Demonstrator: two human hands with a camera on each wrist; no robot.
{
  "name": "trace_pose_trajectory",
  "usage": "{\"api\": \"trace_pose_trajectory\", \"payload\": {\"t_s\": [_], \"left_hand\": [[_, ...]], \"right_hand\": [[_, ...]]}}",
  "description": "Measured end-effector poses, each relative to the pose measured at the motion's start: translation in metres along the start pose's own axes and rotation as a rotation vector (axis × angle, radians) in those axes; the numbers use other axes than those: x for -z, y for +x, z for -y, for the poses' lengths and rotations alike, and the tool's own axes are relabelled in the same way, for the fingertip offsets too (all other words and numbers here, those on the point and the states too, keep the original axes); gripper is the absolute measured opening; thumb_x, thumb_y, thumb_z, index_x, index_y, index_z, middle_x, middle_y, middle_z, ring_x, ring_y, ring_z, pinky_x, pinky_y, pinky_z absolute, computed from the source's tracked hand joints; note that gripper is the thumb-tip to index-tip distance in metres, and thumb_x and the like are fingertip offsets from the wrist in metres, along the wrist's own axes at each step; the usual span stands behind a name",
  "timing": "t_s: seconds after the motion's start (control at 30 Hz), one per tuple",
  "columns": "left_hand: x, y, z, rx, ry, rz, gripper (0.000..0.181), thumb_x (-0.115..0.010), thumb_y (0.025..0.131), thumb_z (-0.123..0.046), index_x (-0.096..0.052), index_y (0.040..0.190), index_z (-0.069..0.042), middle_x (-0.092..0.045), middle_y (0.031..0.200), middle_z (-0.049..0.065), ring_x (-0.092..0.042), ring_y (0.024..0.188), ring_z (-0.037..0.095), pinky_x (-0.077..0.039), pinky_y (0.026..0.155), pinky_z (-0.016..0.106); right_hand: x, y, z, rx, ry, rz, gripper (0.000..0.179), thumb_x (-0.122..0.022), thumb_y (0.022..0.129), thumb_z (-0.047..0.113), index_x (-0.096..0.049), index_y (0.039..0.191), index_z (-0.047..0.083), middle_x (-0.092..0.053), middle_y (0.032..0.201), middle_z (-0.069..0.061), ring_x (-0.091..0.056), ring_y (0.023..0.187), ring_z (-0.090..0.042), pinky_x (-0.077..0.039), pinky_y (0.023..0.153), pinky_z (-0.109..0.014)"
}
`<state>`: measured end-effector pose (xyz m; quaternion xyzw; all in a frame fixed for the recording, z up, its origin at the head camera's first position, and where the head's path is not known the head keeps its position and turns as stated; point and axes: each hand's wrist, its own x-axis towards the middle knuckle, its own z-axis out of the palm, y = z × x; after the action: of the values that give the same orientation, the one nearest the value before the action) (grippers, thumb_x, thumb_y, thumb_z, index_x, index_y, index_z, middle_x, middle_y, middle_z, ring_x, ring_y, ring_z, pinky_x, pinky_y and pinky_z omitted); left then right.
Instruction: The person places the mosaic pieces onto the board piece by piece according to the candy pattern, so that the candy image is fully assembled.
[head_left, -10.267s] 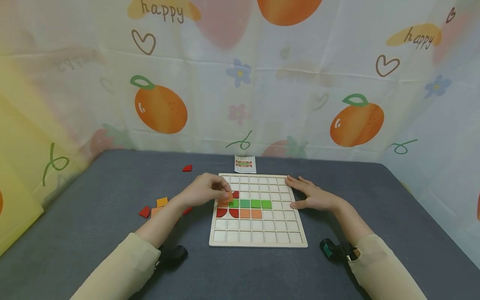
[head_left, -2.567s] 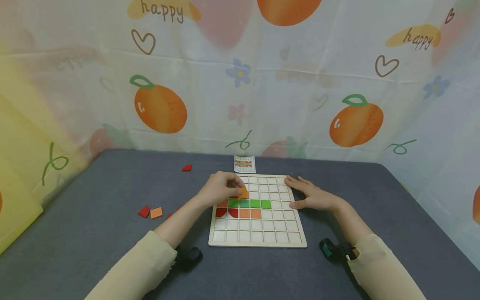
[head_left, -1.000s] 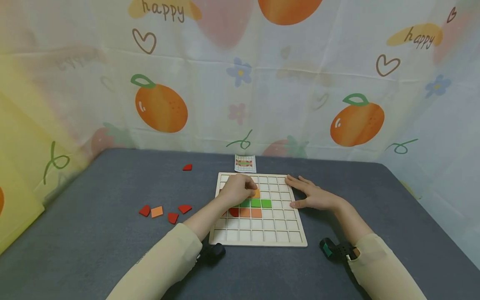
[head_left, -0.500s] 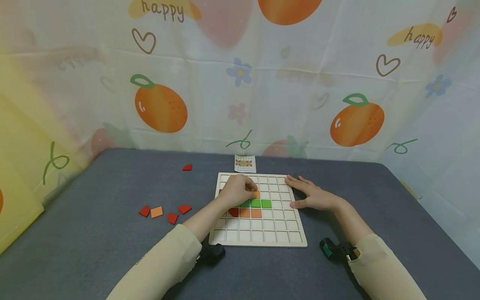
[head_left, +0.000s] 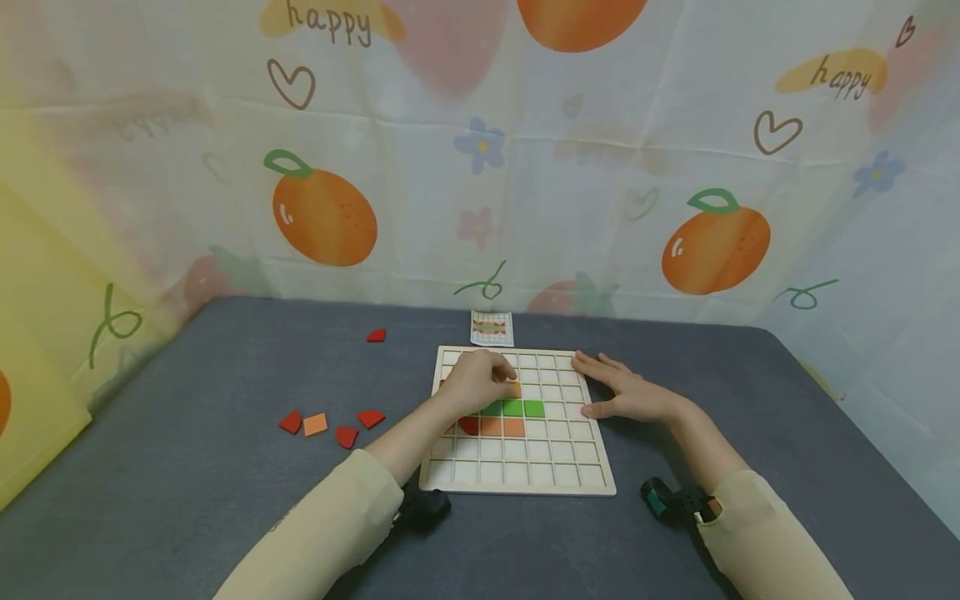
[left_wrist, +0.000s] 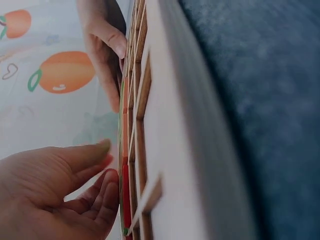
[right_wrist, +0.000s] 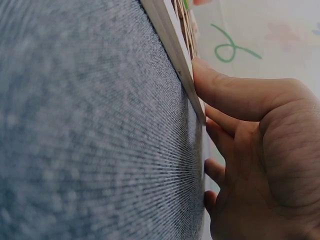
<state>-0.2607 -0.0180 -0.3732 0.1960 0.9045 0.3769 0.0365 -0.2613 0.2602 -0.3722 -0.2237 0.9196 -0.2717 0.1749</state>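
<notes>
A cream grid board [head_left: 517, 473] lies on the dark table. My left hand [head_left: 474, 382] is over its left half, fingertips at an orange tile [head_left: 516, 389] that sits in a cell of the third row. In the left wrist view, that hand's thumb and curled fingers stand apart close to the board. Bright green tiles [head_left: 534, 408] run along the row below, with salmon-orange tiles [head_left: 513, 427] and a red rounded tile [head_left: 468, 426] nearer me. The hand hides some cells. My right hand [head_left: 630, 392] rests at the board's right edge with fingers spread, thumb on the rim.
Left of the board lie loose red tiles [head_left: 347, 437] and one orange square tile [head_left: 315, 424]. Another red tile [head_left: 377, 335] is farther back. A small pattern card [head_left: 492, 328] stands behind the board, in front of a fruit-printed curtain [head_left: 420, 208].
My left hand has moved right along the third row. The orange tile it pinched earlier now sits in a cell there. In the last half second little changes; my right hand stays put.
</notes>
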Motion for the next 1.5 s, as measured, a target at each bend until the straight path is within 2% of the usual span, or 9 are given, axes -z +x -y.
{"api": "trace_pose_trajectory", "payload": {"t_s": [0.17, 0.3, 0.47, 0.83, 1.07, 1.2, 1.37, 1.5], "left_hand": [[0.009, -0.006, -0.001, 0.008, -0.034, 0.014, 0.022, -0.072, 0.089, -0.017, -0.074, 0.109, -0.007, -0.071, 0.11, 0.011, -0.067, 0.101, 0.025, -0.055, 0.082, 0.034], [0.022, -0.012, 0.004, 0.02, -0.05, 0.012, 0.023, -0.071, 0.089, -0.015, -0.073, 0.11, -0.006, -0.069, 0.114, 0.012, -0.066, 0.102, 0.027, -0.055, 0.079, 0.033], [0.043, -0.022, 0.019, 0.032, -0.006, -0.01, 0.023, -0.07, 0.089, -0.015, -0.072, 0.11, -0.005, -0.069, 0.112, 0.013, -0.068, 0.098, 0.025, -0.056, 0.074, 0.03], [0.09, -0.05, 0.056, 0.088, 0.045, -0.021, 0.026, -0.068, 0.091, -0.017, -0.07, 0.114, -0.005, -0.07, 0.116, 0.013, -0.067, 0.103, 0.028, -0.056, 0.084, 0.04], [0.11, -0.065, 0.078, 0.1, 0.084, 0.042, 0.028, -0.067, 0.092, -0.02, -0.069, 0.117, -0.006, -0.068, 0.12, 0.016, -0.067, 0.107, 0.031, -0.055, 0.089, 0.043], [0.119, -0.07, 0.088, 0.113, 0.078, 0.081, 0.033, -0.069, 0.092, -0.024, -0.067, 0.12, -0.006, -0.067, 0.121, 0.015, -0.065, 0.105, 0.027, -0.054, 0.086, 0.04], [0.129, -0.075, 0.103, 0.135, 0.053, 0.157, 0.04, -0.074, 0.088, -0.03, -0.067, 0.121, -0.008, -0.068, 0.12, 0.012, -0.062, 0.1, 0.02, -0.051, 0.083, 0.032], [0.139, -0.08, 0.112, 0.157, 0.0, 0.243, 0.045, -0.076, 0.086, -0.034, -0.066, 0.123, -0.01, -0.065, 0.124, 0.011, -0.061, 0.108, 0.021, -0.05, 0.089, 0.034]], "right_hand": [[-0.001, -0.001, -0.001, -0.008, 0.008, -0.002, 0.092, -0.069, 0.089, 0.041, -0.018, 0.159, 0.011, -0.006, 0.168, -0.015, 0.009, 0.152, -0.048, 0.003, 0.112, -0.077], [-0.002, -0.001, -0.003, -0.012, 0.011, -0.001, 0.092, -0.069, 0.089, 0.041, -0.018, 0.159, 0.012, -0.006, 0.168, -0.015, 0.009, 0.152, -0.048, 0.003, 0.112, -0.077], [-0.002, -0.001, -0.003, -0.015, 0.01, -0.005, 0.091, -0.069, 0.089, 0.04, -0.018, 0.159, 0.012, -0.006, 0.168, -0.014, 0.009, 0.153, -0.047, 0.002, 0.112, -0.077], [0.0, -0.002, 0.0, -0.016, 0.01, -0.005, 0.091, -0.069, 0.089, 0.039, -0.018, 0.159, 0.012, -0.006, 0.168, -0.014, 0.009, 0.153, -0.048, 0.003, 0.112, -0.077], [0.0, -0.002, 0.001, -0.016, 0.011, -0.002, 0.091, -0.069, 0.089, 0.041, -0.018, 0.159, 0.013, -0.006, 0.168, -0.013, 0.009, 0.153, -0.047, 0.003, 0.112, -0.077], [0.0, -0.001, 0.001, -0.008, 0.008, -0.004, 0.091, -0.069, 0.089, 0.04, -0.018, 0.159, 0.012, -0.007, 0.168, -0.013, 0.008, 0.153, -0.047, 0.003, 0.112, -0.076], [0.0, 0.0, 0.002, -0.008, 0.007, -0.005, 0.091, -0.069, 0.089, 0.04, -0.018, 0.159, 0.011, -0.007, 0.168, -0.014, 0.008, 0.153, -0.047, 0.004, 0.112, -0.077], [-0.001, 0.0, 0.002, -0.009, 0.01, -0.001, 0.091, -0.069, 0.089, 0.041, -0.018, 0.159, 0.012, -0.006, 0.168, -0.014, 0.009, 0.153, -0.047, 0.004, 0.112, -0.077]]}}
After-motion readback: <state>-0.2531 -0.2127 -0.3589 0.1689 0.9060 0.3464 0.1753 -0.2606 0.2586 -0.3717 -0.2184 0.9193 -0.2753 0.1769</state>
